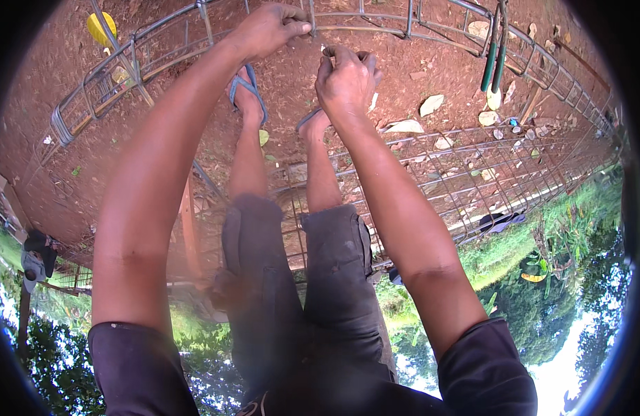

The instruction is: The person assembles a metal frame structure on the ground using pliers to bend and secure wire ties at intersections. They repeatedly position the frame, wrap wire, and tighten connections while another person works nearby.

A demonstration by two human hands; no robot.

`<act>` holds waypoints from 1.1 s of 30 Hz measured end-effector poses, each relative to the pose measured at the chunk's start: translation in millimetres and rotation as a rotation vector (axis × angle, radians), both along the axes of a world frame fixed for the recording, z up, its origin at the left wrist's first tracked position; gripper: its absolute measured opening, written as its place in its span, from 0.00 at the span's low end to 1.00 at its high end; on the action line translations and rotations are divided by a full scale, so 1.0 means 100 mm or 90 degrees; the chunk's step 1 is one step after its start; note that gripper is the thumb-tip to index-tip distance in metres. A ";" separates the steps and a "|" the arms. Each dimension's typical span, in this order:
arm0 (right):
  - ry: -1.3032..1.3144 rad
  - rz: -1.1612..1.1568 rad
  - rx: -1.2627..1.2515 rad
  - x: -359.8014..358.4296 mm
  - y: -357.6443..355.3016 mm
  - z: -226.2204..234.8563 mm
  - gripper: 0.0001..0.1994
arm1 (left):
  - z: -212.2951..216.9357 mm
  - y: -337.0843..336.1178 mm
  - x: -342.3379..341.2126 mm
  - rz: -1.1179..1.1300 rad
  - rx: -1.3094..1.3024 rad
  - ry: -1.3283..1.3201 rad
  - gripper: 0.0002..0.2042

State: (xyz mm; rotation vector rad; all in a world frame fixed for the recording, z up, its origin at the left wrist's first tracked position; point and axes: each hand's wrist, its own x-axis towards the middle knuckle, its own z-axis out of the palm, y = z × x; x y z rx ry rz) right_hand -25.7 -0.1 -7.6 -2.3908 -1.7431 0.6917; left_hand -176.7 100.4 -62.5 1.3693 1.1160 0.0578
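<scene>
A long cage of thin steel bars (375, 29) with square hoops runs across the far side, bending with the lens. My left hand (275, 29) is at the cage, its fingers curled and thumb pointing right, close to an upright hoop bar (312, 15). What it grips, if anything, is hidden. Just right of it and nearer, my right hand (348, 78) is closed with its fingers bent inward, apart from the bars. Whatever is in its fingertips is too small to make out. Green-handled pliers (494, 66) hang from the cage to the right.
A steel mesh (465, 163) lies behind my legs on the right. Reddish soil (174, 132) with dry leaves (431, 105) spreads around my sandalled feet (248, 97). A yellow leaf (101, 29) lies far left. A person (34, 263) is at the left edge.
</scene>
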 end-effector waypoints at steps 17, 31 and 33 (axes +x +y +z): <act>-0.036 0.378 -0.461 -0.24 1.01 0.62 0.13 | 0.27 0.01 0.04 -0.027 0.018 0.076 0.14; -0.195 0.496 -0.209 -0.15 1.17 0.68 0.10 | 0.11 -0.03 0.03 0.002 0.062 0.053 0.16; -0.168 0.427 -0.197 -0.07 1.12 0.63 0.09 | 0.32 -0.02 0.01 0.005 0.082 0.033 0.13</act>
